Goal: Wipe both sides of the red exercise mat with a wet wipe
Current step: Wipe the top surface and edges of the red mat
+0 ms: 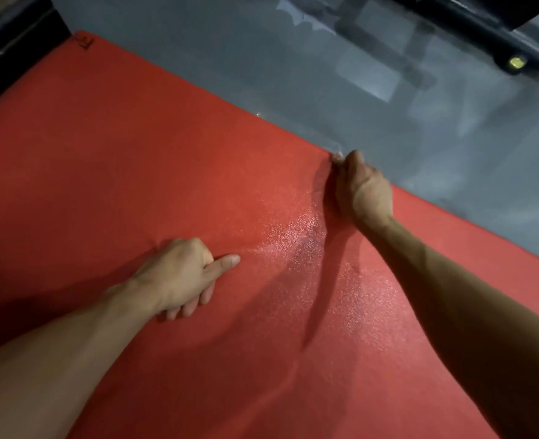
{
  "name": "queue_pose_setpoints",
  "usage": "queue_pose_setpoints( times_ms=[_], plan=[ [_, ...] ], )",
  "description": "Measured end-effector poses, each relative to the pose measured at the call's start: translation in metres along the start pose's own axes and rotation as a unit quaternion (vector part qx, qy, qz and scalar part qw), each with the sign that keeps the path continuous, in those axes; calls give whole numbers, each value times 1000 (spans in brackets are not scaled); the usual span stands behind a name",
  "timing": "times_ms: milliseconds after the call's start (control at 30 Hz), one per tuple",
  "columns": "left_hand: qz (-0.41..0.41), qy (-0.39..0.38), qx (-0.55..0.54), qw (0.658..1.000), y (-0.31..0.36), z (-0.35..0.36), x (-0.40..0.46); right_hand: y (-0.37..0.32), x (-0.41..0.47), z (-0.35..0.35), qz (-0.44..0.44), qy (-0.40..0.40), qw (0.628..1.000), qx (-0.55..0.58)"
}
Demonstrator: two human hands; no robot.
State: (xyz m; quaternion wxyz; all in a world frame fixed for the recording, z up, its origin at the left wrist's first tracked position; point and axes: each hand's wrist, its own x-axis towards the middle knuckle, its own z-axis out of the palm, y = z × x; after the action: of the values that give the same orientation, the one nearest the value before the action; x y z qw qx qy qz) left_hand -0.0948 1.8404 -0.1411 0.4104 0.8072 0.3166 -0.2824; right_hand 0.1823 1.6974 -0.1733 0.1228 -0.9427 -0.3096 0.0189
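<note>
1. red mat lying flat on grey floor, filling most of the frame from upper left down to lower right, far edge running diagonally from upper left to right of centre.
2. right hand at that far edge, right of centre, fingers curled and pinching something pale; a small white bit showing at the fingertips, most likely the wet wipe, though mostly hidden by the hand.
3. left hand resting on the mat in the lower-middle of the frame, fingers curled under, thumb stretched out flat toward the right, holding nothing; seems to be propping the body or pinning the mat.
4. glistening damp patch in the centre between the two hands, with a second sheen further down toward the lower right; reads as freshly wiped surface.
5. upper left and far left of the mat looking matte and dry, so probably not yet wiped.
6. judged progress: early to middle of the first side; only a band near the centre and right done.
7. left to do: rest of this face, then flipping the mat and wiping the underside.
8. black metal frame with a yellow fitting at upper right, well apart from the mat; dark wall base at upper left.
</note>
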Motion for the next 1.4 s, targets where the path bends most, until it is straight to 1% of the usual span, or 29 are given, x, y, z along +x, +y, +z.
queue_pose_setpoints(
  times_ms=[67, 100, 167, 233, 433, 633, 667, 700, 733, 767, 800, 833, 867, 900, 967, 1067, 1100, 1167, 1200, 1233, 1267, 1333, 1367, 1400],
  plan=[
    [2, 2, 2, 1000, 0, 0, 0, -23, -20, 10, -63, 4, 997, 54],
    [1, 1, 3, 1000, 0, 0, 0, -36, -33, 14, -105, -8, 992, 70],
    [0, -4, 4, 1000, -1, 1, 1, -53, -56, 19, -200, -34, 976, 78],
    [1, -12, 0, 1000, -2, -1, 1, -61, -68, 21, -250, -42, 964, 83],
    [11, -32, -8, 999, -4, -5, 3, -59, -63, 15, -268, -51, 959, 80],
    [14, -48, -20, 999, -3, -9, 3, -47, -54, 2, -296, -92, 949, 48],
    [17, -50, -21, 998, -3, -11, 3, -37, -50, -2, -289, -87, 953, 34],
    [20, -54, -22, 998, -3, -13, 4, -23, -42, -8, -255, -76, 964, 18],
    [21, -58, -23, 998, -2, -14, 4, -5, -32, -12, -192, -64, 979, 3],
    [21, -63, -27, 997, -2, -15, 4, 11, -22, -18, -103, -53, 993, -12],
    [22, -66, -32, 997, -2, -15, 5, 25, -14, -24, -3, -40, 999, -21],
    [21, -67, -36, 997, -3, -15, 5, 29, -9, -26, 74, -25, 997, -28],
    [22, -66, -39, 997, -3, -15, 4, 26, -7, -23, 113, -9, 993, -29],
    [25, -65, -40, 997, -3, -16, 4, 15, -7, -18, 120, 0, 993, -18],
    [30, -64, -42, 997, -4, -16, 4, -25, -14, -4, 67, -9, 997, 30],
    [39, -63, -43, 996, -5, -17, 5, -82, -31, 9, -77, -51, 991, 94],
    [43, -62, -43, 996, -6, -17, 5, -96, -37, 9, -138, -72, 984, 92],
    [51, -62, -40, 996, -8, -17, 5, -101, -42, 8, -254, -104, 959, 63],
    [52, -60, -42, 996, -10, -16, 5, -96, -39, 6, -282, -108, 953, 39],
    [54, -57, -41, 996, -10, -16, 7, -89, -32, 2, -268, -98, 958, 9],
    [56, -55, -40, 996, -11, -15, 8, -77, -23, -1, -218, -78, 972, -23],
    [59, -53, -40, 996, -12, -14, 8, -50, -1, -8, -71, -50, 995, -52],
    [60, -50, -39, 996, -12, -13, 8, -40, 7, -13, -16, -44, 998, -50],
    [61, -46, -38, 996, -13, -12, 9, -35, 12, -13, 5, -33, 998, -44]
  ],
)
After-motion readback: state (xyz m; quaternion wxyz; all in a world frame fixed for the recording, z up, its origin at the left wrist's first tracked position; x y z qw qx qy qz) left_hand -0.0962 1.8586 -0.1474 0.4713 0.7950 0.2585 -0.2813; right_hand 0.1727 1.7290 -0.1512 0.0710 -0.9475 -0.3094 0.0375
